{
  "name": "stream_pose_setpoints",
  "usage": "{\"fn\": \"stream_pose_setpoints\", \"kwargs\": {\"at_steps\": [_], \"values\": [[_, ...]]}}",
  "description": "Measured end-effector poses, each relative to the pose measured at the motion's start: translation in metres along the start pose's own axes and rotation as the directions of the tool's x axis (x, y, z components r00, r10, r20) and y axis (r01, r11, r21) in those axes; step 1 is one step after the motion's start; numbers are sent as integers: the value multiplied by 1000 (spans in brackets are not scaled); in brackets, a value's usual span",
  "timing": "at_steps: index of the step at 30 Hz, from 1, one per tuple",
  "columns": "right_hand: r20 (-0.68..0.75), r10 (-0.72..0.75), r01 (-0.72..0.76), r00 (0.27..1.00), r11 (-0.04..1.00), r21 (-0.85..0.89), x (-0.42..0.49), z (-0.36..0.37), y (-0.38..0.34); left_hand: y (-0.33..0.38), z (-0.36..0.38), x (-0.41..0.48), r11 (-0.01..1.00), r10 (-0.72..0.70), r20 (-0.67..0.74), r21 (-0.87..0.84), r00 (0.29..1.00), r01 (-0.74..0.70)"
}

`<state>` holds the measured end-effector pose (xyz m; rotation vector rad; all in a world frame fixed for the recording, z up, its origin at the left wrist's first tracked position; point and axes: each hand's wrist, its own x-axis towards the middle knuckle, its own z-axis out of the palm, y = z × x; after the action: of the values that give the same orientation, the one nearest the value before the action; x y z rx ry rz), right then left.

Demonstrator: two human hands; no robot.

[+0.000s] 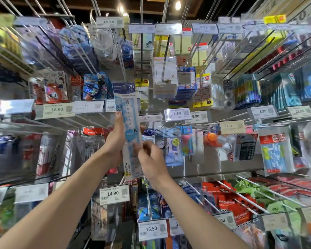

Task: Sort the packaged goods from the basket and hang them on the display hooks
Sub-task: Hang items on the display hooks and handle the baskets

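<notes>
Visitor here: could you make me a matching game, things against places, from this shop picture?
Things: 1 ruler pack; 2 calculator; 3 14.90 price tag; 4 red Kasup packs.
Places: A lower right hooks; B just below the ruler pack; C held by left hand and right hand; D hanging right of the hands.
Pairs: 1-C; 2-D; 3-B; 4-A.

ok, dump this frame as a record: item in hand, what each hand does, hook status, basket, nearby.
item: ruler pack, blue, marked 20 cm, held upright
left: left hand grips the pack's left edge
right: right hand pinches its lower part
hook: wire hook ends at the pack's top; threaded or not, cannot tell
basket: not in view
nearby: 14.90 price tag below the hands; calculator hanging to the right
</notes>
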<state>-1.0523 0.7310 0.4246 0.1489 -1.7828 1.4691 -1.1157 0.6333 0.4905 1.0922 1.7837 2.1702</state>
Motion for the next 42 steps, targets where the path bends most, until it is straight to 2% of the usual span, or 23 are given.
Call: {"fn": "stream_pose_setpoints", "kwargs": {"at_steps": [2,4,7,10,14,16,21,25,42], "values": [[-2,-14,14,1000,1000,-12,1,3,-2,-1,2,1,1000,10,17,-28,1000,-9],[27,5,-7,1000,998,56,-3,-3,0,-2,4,1,997,22,43,-76,999,-18],[31,102,-106,994,985,134,-16,-21,18,-1,5,1,993,67,11,-98,998,-66],[-9,168,-168,986,986,-10,-36,-46,49,-1,5,2,993,58,7,-100,998,-57],[-102,244,-260,964,946,-194,-51,-74,74,5,4,1,987,46,76,-160,996,-34],[-158,243,-276,957,931,-238,-48,-78,74,7,4,1,988,51,84,-151,995,-37],[-234,225,-278,946,934,-226,-25,-68,64,10,6,3,988,55,67,-145,996,-45],[-223,243,-298,944,917,-266,-14,-58,61,10,5,0,991,45,78,-127,996,-35],[-342,244,-359,907,873,-330,-16,-39,72,8,7,-6,990,50,80,-133,996,-39]]}}
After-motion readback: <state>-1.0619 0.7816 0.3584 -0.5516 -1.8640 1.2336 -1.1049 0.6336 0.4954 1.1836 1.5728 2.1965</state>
